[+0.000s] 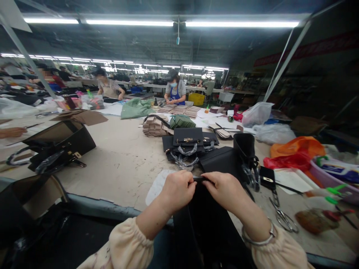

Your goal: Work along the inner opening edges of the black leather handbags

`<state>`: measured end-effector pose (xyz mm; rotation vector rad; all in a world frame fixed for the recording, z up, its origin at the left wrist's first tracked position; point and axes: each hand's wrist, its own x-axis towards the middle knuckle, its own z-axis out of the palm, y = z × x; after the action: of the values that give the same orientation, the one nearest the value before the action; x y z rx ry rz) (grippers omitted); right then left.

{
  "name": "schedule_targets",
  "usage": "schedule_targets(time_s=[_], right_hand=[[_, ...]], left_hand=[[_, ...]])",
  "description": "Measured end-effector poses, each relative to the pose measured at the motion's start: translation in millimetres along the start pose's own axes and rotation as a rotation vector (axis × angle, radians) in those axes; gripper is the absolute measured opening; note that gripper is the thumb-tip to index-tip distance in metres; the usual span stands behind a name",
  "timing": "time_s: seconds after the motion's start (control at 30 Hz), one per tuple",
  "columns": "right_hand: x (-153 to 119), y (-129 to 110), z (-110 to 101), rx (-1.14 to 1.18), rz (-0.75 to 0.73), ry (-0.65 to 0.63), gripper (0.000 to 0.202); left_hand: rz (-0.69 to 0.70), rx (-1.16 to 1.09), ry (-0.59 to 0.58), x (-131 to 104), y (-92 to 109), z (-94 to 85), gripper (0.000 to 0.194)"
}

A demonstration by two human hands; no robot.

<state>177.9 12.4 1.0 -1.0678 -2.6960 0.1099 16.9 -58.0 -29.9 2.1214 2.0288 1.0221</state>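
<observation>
My left hand [177, 190] and my right hand [226, 188] are both closed, pinching the far top edge of a black handbag [209, 228]. A short stretch of its rim shows between my fingers. The bag hangs below my hands towards my body, its inside too dark to make out. Just beyond my hands lie several finished-looking small black handbags [187, 136] with gold clasps and plastic-wrapped handles. A white sheet [157, 185] sits by my left hand. An upright black bag [244, 147] stands beyond my right hand.
Scissors [284, 218] and a glue bottle [318, 220] lie on the right, near a purple basin [316, 170]. On the left are a large black bag [63, 145] and another person's hand [12, 132]. Stacked brown pieces [155, 126] stand farther back. A co-worker [175, 91] works across the table.
</observation>
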Motion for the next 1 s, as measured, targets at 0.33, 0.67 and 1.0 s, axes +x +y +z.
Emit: schedule_targets(time_s=[0.33,0.67,1.0], right_hand=[[-1.3,-3.9,4.6,-0.118,0.023,0.046,0.019],[-3.1,4.5,2.8,0.037,-0.056,0.011,0.03],[-0.8,-1.2,2.0,0.044,-0.046,0.028,0.02]], left_hand=[[-0.003,-0.023,-0.001,1.2,-1.5,1.2,0.012],[0.001,-0.022,0.008,-0.2,-2.9,2.9,0.012],[0.01,-0.05,-0.007,-1.7,-2.3,2.9,0.014]])
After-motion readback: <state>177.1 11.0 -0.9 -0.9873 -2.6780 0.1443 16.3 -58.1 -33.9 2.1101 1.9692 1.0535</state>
